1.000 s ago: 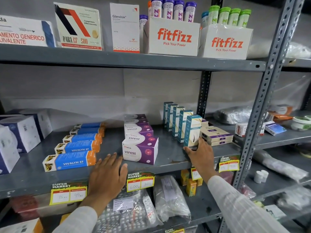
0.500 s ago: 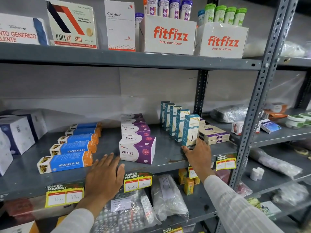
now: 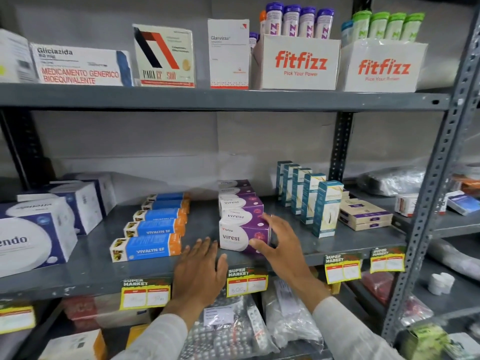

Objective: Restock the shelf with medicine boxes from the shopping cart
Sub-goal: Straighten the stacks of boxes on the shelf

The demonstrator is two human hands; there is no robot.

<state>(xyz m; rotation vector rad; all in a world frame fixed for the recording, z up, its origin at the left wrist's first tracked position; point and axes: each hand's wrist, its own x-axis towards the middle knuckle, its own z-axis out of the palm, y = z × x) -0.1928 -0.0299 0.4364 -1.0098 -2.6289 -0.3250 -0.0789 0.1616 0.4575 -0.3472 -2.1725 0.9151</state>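
Though the middle shelf [image 3: 104, 271] looks well stocked, I can't see the cart. My right hand [image 3: 280, 245] cups the nearest purple box [image 3: 241, 236]; my left hand [image 3: 200, 274] lies flat, empty.

So on the middle shelf [image 3: 85, 268]: Vivalyn boxes [image 3: 145, 249] lined up left, Virest boxes [image 3: 242, 236] center running near to far, upright cartons [image 3: 326, 207] right. Fitfizz boxes [image 3: 298, 62] sit one shelf up.

Right hand [image 3: 279, 242] curled around right end of front purple-and-white cardboard Virest box [image 3: 242, 236] on grey metal shelf [image 3: 91, 268]. Left hand [image 3: 198, 274] flat, fingers spread, on shelf edge just beside box. Blue-and-orange Vivalyn EF cartons [image 3: 146, 248] left.
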